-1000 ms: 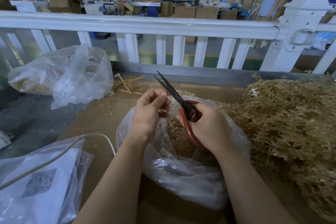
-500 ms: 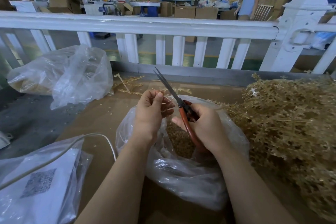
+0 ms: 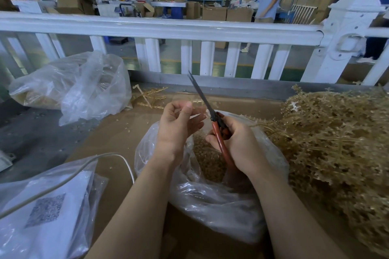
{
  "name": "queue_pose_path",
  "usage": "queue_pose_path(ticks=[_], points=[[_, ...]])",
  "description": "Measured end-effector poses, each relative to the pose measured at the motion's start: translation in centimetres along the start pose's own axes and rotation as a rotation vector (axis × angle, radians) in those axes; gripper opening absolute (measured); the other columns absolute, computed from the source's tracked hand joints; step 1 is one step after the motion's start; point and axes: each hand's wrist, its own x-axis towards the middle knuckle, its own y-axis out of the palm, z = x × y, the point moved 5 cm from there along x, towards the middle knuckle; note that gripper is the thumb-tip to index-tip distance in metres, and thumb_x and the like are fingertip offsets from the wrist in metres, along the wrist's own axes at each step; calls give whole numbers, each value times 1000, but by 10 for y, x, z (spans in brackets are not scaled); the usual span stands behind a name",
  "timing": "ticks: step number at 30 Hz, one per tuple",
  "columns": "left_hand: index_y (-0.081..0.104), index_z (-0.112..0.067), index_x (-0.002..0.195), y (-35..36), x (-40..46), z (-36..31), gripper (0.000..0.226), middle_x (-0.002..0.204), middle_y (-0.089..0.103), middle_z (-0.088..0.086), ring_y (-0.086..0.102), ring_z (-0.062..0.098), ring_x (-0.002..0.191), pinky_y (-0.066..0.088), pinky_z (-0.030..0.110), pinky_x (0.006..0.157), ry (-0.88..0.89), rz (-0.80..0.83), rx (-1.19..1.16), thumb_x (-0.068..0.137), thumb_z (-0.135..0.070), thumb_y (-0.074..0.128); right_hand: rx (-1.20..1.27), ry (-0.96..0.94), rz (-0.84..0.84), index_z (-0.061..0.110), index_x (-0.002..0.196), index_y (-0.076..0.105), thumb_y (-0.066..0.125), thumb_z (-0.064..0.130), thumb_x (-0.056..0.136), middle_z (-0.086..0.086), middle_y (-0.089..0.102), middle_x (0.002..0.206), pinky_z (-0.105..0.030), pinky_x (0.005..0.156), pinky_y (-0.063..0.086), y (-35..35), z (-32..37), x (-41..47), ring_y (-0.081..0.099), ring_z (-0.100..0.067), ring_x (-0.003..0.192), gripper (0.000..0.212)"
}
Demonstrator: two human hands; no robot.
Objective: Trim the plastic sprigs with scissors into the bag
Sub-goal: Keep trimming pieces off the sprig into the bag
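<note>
We see the scissors (image 3: 212, 119) above the open clear bag (image 3: 210, 202), long axis tilted: blades nearly closed, tips pointing up and away toward the white railing (image 3: 160, 27), red handles angled down into the bag mouth. Our right hand (image 3: 240, 145) is wrapped round the handles, fingers curled tight, just over the bag's right rim. Our left hand (image 3: 179, 126) sits over the bag's left rim, palm turned toward the blades, fingers loosely curled; whether it pinches a sprig we can't tell, blurred there. The bag holds cut tan bits. A big pile of tan plastic sprigs (image 3: 336, 143) lies right of the bag, touching it. Bag rests on brown cardboard (image 3: 117, 132). Another clear bag (image 3: 80, 86) sits far left of it by the railing; a white packet with a QR code (image 3: 46, 210) near left. Beyond the railing: workshop with cartons, a person standing (image 3: 269, 0).
</note>
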Motion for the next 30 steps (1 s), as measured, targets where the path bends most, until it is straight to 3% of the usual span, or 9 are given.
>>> queue_pose_path(ticks=[3,5,10,14,21,26,30], points=[[46,-8,122,-1,1,2,47,94,73,5,72,28,92,57,32,73,-93,39,-47,83,-23,69,98,-4,-57,33,86,63,80,15,85,15,70,75,-7,60,47,-6,2,0,66,2,70,24],[47,-7,124,0,-1,4,60,96,72,6,71,27,91,57,32,74,-160,89,-31,74,-28,71,162,-10,-107,30,82,61,80,14,85,19,67,69,-9,60,48,-11,1,0,64,1,65,25],[65,-9,92,10,-9,11,33,81,69,2,59,11,69,48,19,61,-213,298,234,68,-30,74,222,-38,-175,27,80,60,80,14,84,19,66,67,-15,65,49,-19,2,0,62,1,65,24],[70,-3,94,9,-8,14,20,78,62,7,54,9,61,45,20,58,-185,271,249,75,-10,75,196,-49,-159,28,81,61,78,11,85,21,65,65,-12,63,48,-18,2,1,62,3,64,25],[69,-10,87,6,-7,12,6,75,71,1,66,9,65,54,18,60,-199,208,168,89,-7,65,159,-71,-159,28,82,61,78,11,85,20,63,64,-11,62,47,-16,2,0,60,3,62,24],[66,-8,91,-1,-2,6,8,74,73,4,71,12,66,58,22,63,-165,118,64,94,-10,59,59,-78,-162,32,88,62,81,36,82,22,67,78,-9,67,47,-16,1,0,65,1,79,21],[66,-5,89,-3,0,3,5,72,72,7,72,14,68,58,22,64,-122,86,7,91,-3,61,-140,-48,-146,39,96,57,67,77,69,24,65,88,-13,70,43,-11,0,-2,61,7,88,48]])
